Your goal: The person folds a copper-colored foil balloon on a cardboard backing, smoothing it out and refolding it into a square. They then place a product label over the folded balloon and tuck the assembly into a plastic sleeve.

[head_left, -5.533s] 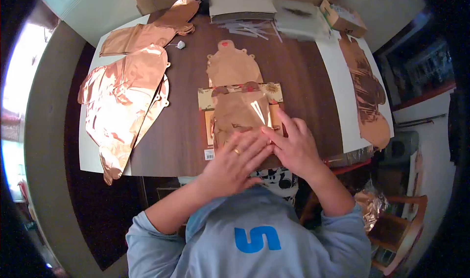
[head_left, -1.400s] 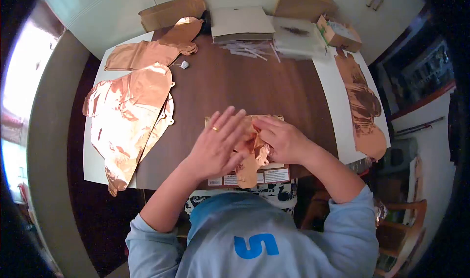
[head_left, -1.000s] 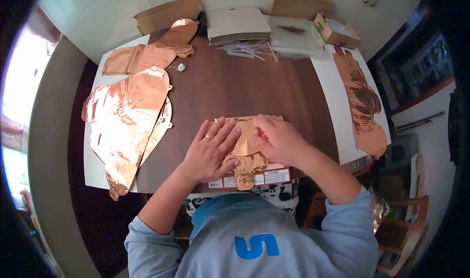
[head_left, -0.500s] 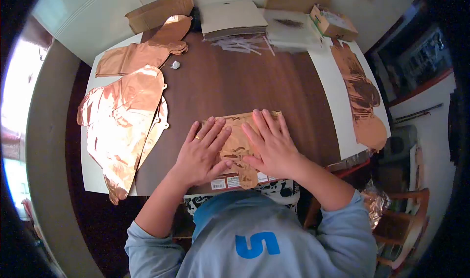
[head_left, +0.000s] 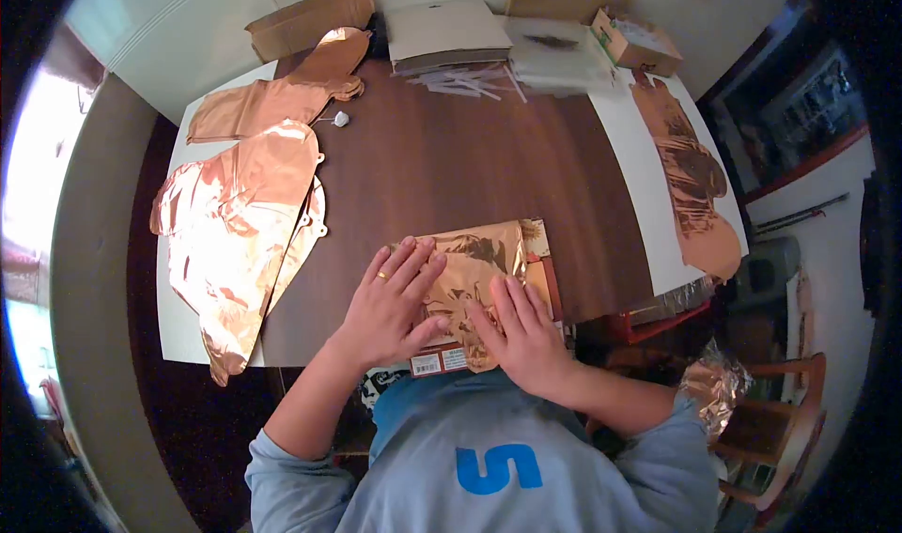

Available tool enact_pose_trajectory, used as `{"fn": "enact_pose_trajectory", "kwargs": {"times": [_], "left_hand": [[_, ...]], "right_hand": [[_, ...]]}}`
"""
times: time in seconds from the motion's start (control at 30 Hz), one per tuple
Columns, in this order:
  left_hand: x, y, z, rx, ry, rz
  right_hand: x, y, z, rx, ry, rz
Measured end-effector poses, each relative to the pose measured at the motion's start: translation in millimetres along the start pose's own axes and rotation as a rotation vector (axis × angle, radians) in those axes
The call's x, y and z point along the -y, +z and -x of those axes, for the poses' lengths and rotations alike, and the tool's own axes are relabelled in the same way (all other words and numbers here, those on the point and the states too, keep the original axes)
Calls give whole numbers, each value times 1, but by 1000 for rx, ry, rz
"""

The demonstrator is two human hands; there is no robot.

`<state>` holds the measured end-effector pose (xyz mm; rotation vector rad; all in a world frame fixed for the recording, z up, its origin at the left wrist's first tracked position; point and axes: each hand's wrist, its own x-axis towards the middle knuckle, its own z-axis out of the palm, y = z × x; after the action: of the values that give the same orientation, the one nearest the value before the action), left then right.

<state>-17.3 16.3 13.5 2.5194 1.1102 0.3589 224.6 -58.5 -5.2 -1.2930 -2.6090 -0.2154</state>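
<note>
Flat on its left part rests my left hand (head_left: 390, 298), fingers stretched out, on a folded copper-coloured foil balloon (head_left: 479, 251). My right hand (head_left: 528, 340) lies with extended fingers over the foil's lower right part. Beneath the foil is a printed card or flat package (head_left: 542, 275), its right strip and lower edge showing, with a barcode label at the bottom. A rounded foil tab hangs over that lower edge, between my hands. The palms hide part of the foil.
Larger copper foil balloons (head_left: 240, 209) lie flat at the left. Another folded foil piece (head_left: 691, 171) lies on the right white panel. At the back are a stack of cards (head_left: 446, 30), white strips (head_left: 460, 80), clear bags (head_left: 559, 63) and a small box (head_left: 637, 45). A wooden chair (head_left: 780, 430) stands at right.
My right hand has slid down toward my body, uncovering the foil's upper right and the printed card's right strip. My left hand stays nearly in place.
</note>
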Motion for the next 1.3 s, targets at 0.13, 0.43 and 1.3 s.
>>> {"fn": "enact_pose_trajectory", "kwargs": {"times": [0.13, 0.43, 1.3], "left_hand": [[5, -17, 6, -25, -41, 350], [-2, -19, 10, -350, -253, 489], [-15, -7, -36, -129, -423, 965]], "right_hand": [[-1, -3, 5, -22, -40, -36], [1, -3, 21, -138, -89, -68], [26, -13, 12, -611, 1229, -2234]]}}
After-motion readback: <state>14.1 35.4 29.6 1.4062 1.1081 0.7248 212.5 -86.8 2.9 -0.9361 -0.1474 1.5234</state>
